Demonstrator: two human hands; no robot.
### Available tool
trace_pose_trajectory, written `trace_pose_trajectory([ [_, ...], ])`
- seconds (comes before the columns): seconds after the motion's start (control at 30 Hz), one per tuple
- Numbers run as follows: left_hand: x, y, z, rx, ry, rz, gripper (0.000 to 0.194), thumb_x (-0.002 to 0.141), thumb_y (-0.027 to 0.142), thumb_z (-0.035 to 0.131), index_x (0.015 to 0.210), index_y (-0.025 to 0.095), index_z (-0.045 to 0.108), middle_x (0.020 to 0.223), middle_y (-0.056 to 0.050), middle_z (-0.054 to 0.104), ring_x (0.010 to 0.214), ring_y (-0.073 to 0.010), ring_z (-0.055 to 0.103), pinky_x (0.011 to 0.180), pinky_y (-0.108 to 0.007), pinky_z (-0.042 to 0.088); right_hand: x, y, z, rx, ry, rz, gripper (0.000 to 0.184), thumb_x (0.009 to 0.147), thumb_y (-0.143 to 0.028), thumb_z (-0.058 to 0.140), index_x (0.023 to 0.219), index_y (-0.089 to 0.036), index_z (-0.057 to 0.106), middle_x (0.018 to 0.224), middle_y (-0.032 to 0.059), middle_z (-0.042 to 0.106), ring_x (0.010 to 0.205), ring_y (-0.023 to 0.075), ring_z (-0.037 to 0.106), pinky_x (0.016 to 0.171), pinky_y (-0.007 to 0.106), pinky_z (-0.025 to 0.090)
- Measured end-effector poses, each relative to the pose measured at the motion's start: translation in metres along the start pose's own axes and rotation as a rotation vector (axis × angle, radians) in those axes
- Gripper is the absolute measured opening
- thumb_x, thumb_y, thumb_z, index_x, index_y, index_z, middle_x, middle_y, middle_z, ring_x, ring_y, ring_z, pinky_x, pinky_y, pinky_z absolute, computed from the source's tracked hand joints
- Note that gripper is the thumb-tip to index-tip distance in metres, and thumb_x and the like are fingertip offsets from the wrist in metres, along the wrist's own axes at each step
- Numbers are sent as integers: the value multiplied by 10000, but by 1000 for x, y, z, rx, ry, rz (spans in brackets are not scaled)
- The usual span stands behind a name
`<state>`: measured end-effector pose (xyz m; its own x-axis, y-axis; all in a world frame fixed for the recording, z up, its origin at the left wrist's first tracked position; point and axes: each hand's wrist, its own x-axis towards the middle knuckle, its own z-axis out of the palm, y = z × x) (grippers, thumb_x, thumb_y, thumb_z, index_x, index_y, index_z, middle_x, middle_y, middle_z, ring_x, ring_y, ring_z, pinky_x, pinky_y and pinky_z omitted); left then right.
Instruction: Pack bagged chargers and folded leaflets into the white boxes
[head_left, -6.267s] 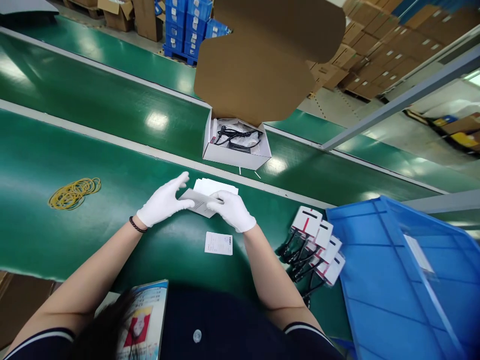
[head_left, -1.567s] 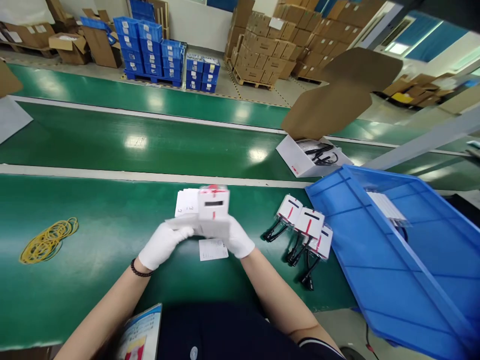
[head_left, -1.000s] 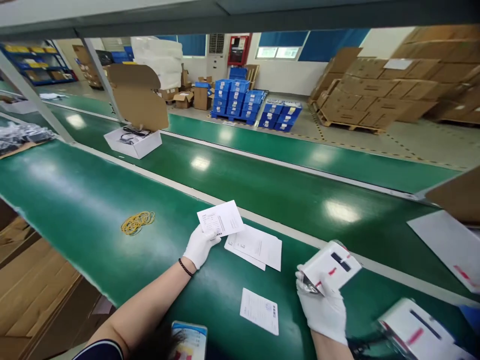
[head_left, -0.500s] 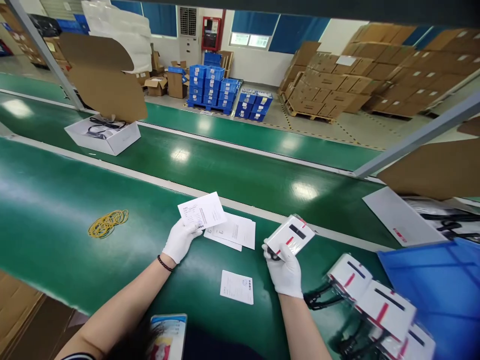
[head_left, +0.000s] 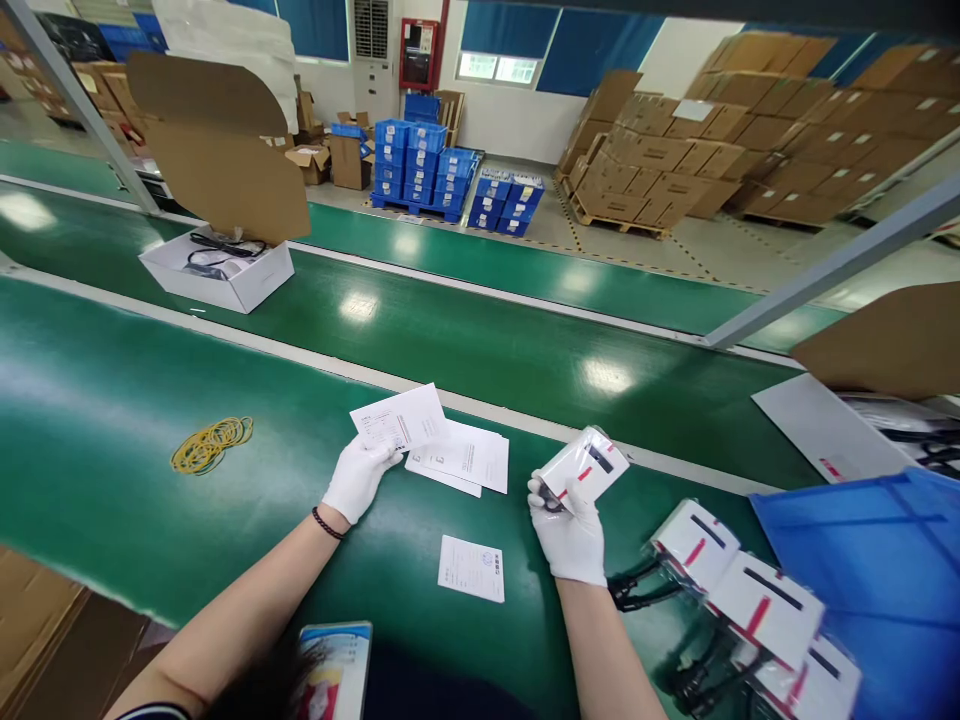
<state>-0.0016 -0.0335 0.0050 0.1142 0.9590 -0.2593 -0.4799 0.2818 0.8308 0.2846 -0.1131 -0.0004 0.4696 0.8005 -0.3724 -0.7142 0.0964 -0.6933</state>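
Note:
In a white glove, my left hand (head_left: 358, 482) pinches the corner of a printed white card (head_left: 411, 412), tilted over the bench. Just right of it, a few white printed papers (head_left: 480, 458) lie fanned out, partly under that card. My right hand (head_left: 571, 530), also gloved, grips a white boxy packet (head_left: 585, 462) in clear plastic, with a black slot and a red mark on top; something dark shows under its near edge. Between my hands and closer to me lies a small printed card (head_left: 471, 568). Several similar plastic-wrapped packets (head_left: 766, 608) with black cables rest at right.
Yellow rubber bands (head_left: 213, 446) lie on the green bench at left. A blue bin (head_left: 862, 560) stands at far right. Open white boxes (head_left: 225, 280) with brown lids sit on the conveyor (head_left: 465, 330), left and right. Grey posts (head_left: 825, 268) rise on both sides.
The packet in my right hand has tilted slightly. My left hand still holds the card in nearly the same place. Both open boxes have shifted a little to the right.

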Motion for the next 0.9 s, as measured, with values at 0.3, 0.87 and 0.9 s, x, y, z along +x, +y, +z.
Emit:
trace_pose_trajectory([
  [0.3,11,9,-7,-74,125,98,422,699,281,821,1090,206,680,1238,-90,655,1048,-200,628,738,-247,514,-2,-3,4,17,8,45,547,633,-263,860,1127,-204,632,923,79,659,745,173,619,539,205,506],
  [0.87,21,70,-78,27,546,265,532,759,137,702,1273,210,589,1205,-92,646,820,-106,644,601,-164,471,-5,-8,6,8,107,97,557,611,-247,858,1128,-241,650,1088,80,613,851,206,616,553,234,552],
  [0.9,19,73,-87,32,576,250,557,757,125,707,1293,198,572,1186,-106,648,770,-100,638,571,-167,463,-5,-8,6,8,103,100,559,611,-246,859,1129,-239,650,1086,81,613,845,204,616,546,230,548],
])
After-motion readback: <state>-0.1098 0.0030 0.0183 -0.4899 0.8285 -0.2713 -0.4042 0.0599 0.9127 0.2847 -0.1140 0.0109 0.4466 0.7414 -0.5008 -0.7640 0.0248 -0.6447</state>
